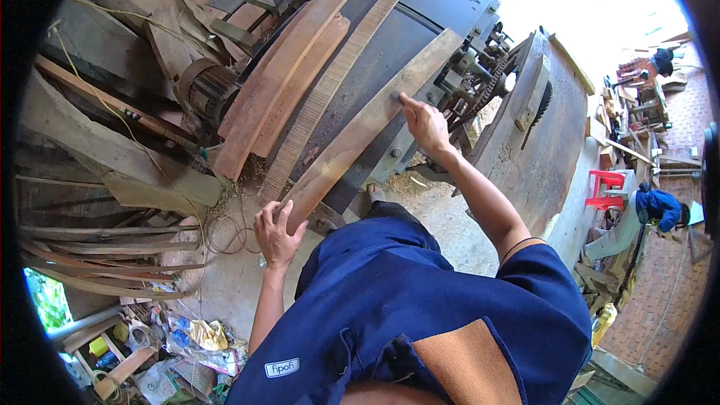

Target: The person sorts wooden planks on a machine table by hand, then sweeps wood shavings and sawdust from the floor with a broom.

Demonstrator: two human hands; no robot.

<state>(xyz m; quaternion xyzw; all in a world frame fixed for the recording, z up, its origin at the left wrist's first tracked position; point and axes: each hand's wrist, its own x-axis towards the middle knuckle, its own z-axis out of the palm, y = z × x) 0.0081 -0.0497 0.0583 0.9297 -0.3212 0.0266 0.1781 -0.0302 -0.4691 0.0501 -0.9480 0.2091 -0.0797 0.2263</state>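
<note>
A long, weathered wooden plank (360,131) leans slanted against a dark grey woodworking machine (420,7). My left hand (276,234) grips the plank's lower end. My right hand (424,124) rests on the plank's upper half, its fingers pinched around a small dark pencil-like tool whose tip touches the wood. My blue-shirted torso (405,315) fills the lower middle of the view.
Two reddish boards (281,79) and a narrow ridged strip (330,82) lean on the same machine. A table saw with an exposed blade (541,101) stands to the right. Beyond it are a red stool (606,189) and another person in blue (660,206). Scrap wood and litter (172,345) lie at the left.
</note>
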